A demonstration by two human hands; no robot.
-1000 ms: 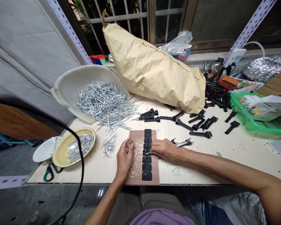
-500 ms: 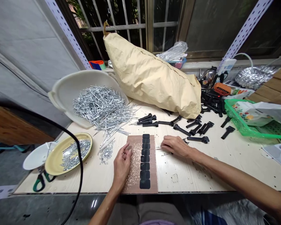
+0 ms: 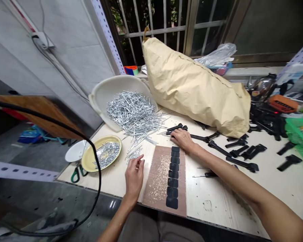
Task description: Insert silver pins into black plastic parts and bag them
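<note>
My right hand [image 3: 183,139] reaches over black pieces with thin metal rods [image 3: 175,127] beyond the board. Its bent fingers are closed on one of these pieces, mostly hidden beneath them. My left hand [image 3: 134,176] hovers left of the brown board [image 3: 156,168], near a small heap of tiny metal bits [image 3: 135,154]. Its fingers are curled towards the thumb; anything between them is too small to make out. On the board, a column of black rounded squares [image 3: 173,182] lies beside pale crumbs. Under my right forearm lies another black piece with a metal rod [image 3: 204,175].
A whitish basin [image 3: 101,97] spills metal pins [image 3: 132,112]. Left are a yellow plate [image 3: 84,164] of metal bits, a white dish [image 3: 74,151] and green-handled scissors [image 3: 75,176]. A big paper sack [image 3: 192,87] lies behind. Black parts [image 3: 242,164] and a green basket [image 3: 298,134] are right.
My right hand has left the rods right of the board and moved forward and left to the black pieces. My view has swung left. My left hand has shifted slightly off the board.
</note>
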